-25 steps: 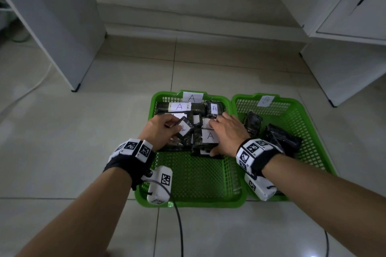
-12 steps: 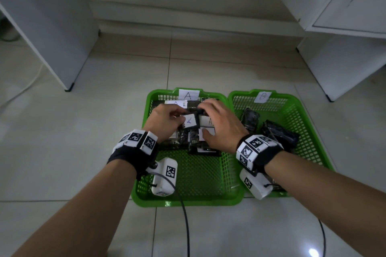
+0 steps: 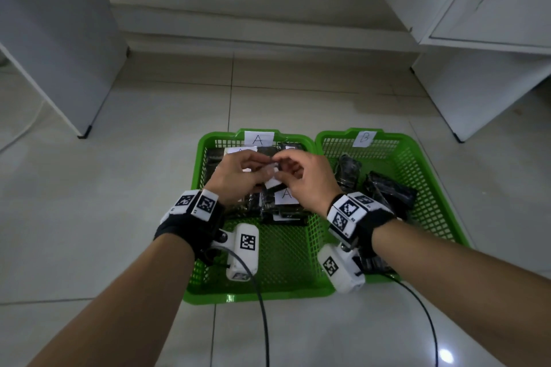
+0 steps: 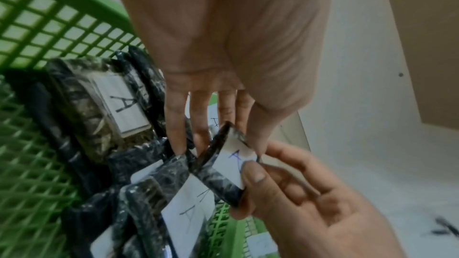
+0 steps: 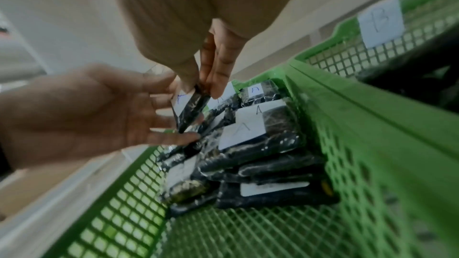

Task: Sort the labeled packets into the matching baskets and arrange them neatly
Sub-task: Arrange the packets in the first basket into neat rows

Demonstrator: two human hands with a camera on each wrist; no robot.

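Two green baskets sit side by side on the tiled floor, the A basket (image 3: 298,250) left of the B basket (image 3: 423,164), each holding dark packets. Above the A pile, the left hand (image 3: 235,179) and right hand (image 3: 307,182) both pinch one small A-labeled packet (image 4: 223,166), each grip's fingertips and thumb pressed on its edges.

Left basket's tag (image 3: 258,138) reads "A"; right basket's tag (image 3: 364,138) "B"; packet labels (image 3: 286,195) read "A".
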